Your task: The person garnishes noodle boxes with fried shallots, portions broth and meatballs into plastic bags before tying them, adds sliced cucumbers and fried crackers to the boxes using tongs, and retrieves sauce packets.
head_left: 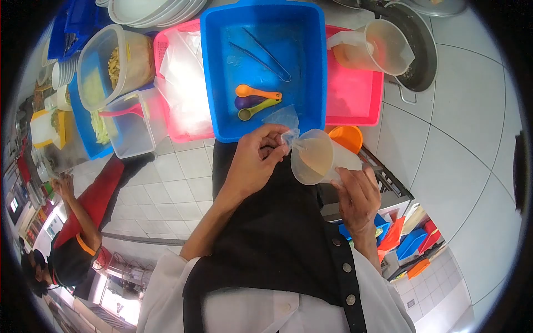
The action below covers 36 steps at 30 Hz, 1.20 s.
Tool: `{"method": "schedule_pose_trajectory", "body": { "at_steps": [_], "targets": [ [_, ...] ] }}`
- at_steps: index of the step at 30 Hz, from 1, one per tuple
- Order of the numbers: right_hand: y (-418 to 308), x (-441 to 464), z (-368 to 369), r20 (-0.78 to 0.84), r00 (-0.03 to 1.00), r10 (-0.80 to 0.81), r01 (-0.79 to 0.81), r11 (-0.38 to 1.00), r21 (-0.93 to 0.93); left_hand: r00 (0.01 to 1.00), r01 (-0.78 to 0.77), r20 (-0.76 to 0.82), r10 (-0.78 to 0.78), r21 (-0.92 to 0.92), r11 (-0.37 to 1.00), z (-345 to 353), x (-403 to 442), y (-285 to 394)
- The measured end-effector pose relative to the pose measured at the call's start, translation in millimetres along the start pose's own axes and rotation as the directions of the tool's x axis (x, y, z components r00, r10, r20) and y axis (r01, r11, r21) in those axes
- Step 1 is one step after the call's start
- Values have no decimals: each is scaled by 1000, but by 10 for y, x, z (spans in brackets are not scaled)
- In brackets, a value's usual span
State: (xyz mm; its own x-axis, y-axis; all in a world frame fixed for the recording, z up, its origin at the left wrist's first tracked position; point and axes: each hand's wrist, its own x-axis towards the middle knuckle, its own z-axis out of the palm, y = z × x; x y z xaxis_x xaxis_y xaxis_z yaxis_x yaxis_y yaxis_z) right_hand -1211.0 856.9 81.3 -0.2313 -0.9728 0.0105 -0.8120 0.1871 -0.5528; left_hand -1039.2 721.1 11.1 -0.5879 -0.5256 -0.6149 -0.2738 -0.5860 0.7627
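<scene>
My left hand (258, 158) is closed, pinching the gathered edge of a small clear plastic bag (284, 117) in front of the blue tub. Beside it, my right hand (360, 195) grips a translucent plastic jug (312, 158) by its side. The jug is tilted toward the bag, and pale liquid shows inside. Its rim touches or nearly touches the bag; I cannot tell which. In the blue tub (209, 72) lie metal tongs (264, 54) and several measuring spoons, among them an orange one (256, 92) and a green one (258, 110).
Behind the jug is an orange bowl (347, 136). A second jug (377, 49) stands over a pink tray (355, 100), near a dark pan (423, 55). On the left are clear plastic sheets (186, 83) and a food container (97, 72). Another person (72, 255) works far left.
</scene>
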Motion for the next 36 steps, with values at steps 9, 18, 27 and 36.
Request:
{"method": "schedule_pose_trajectory", "body": {
  "at_steps": [9, 18, 27, 36],
  "targets": [
    [-31, -3, -30, 21, 1000, -1, 1, 1000, -1, 1000, -10, -1, 10, -29, 1000, 8, -16, 13],
    [-89, 60, -45, -36, 999, -34, 34, 999, -9, 1000, 2, 6, -1, -40, 999, -19, -20, -3],
    [-103, 57, -64, -26, 999, -34, 34, 999, -21, 1000, 5, 30, -3, -48, 999, -17, -41, 25],
    [-120, 60, -73, -13, 1000, -22, 22, 1000, 0, 999, 7, 33, -5, -39, 999, -26, -42, 24]
  ]
}}
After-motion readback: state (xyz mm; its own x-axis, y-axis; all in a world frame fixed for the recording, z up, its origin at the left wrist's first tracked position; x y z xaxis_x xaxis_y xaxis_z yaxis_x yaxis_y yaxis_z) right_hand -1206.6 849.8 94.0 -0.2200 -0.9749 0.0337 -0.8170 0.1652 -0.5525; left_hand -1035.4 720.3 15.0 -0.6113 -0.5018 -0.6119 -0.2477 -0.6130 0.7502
